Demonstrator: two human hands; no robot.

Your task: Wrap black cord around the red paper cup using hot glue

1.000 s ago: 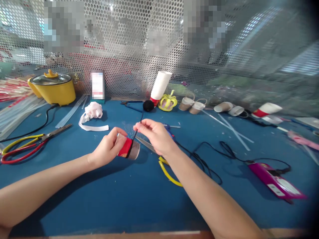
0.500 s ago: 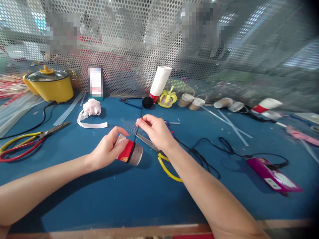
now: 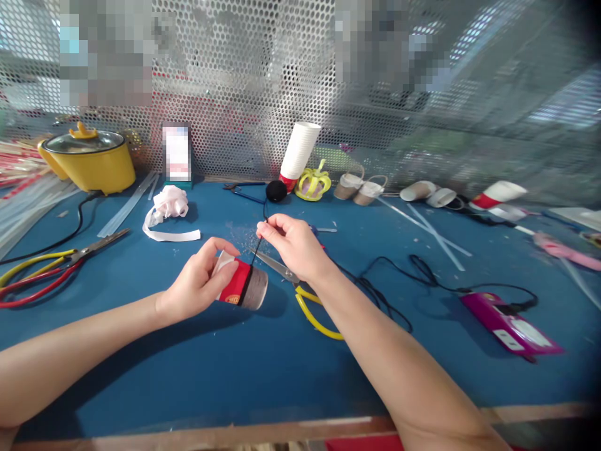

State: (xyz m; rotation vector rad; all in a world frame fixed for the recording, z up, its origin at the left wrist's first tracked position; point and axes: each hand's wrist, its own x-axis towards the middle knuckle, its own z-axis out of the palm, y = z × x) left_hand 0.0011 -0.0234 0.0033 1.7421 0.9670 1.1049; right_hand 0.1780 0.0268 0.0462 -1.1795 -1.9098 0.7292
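The left hand (image 3: 190,288) has a closed grip around a tilted red cup (image 3: 237,285), perhaps just clear of the counter (image 3: 188,376); the right hand (image 3: 293,245) pinches black yarn (image 3: 255,252) running from the yarn ball (image 3: 276,191) behind to the cup. Yellow-handled scissors (image 3: 284,270) lie just right of the cup, partly hidden by the right forearm (image 3: 375,332), near tangled cable (image 3: 419,266).

Cup (image 3: 235,285): red band, white at one end, grey wrapping at the other, tipped sideways in left grip (image 3: 195,279), grey end pointing away from it. Black cord (image 3: 256,248) wound where red meets grey, runs straight up to right grip (image 3: 295,243), pinched there, continues to round black ball (image 3: 276,191) beyond right grip.
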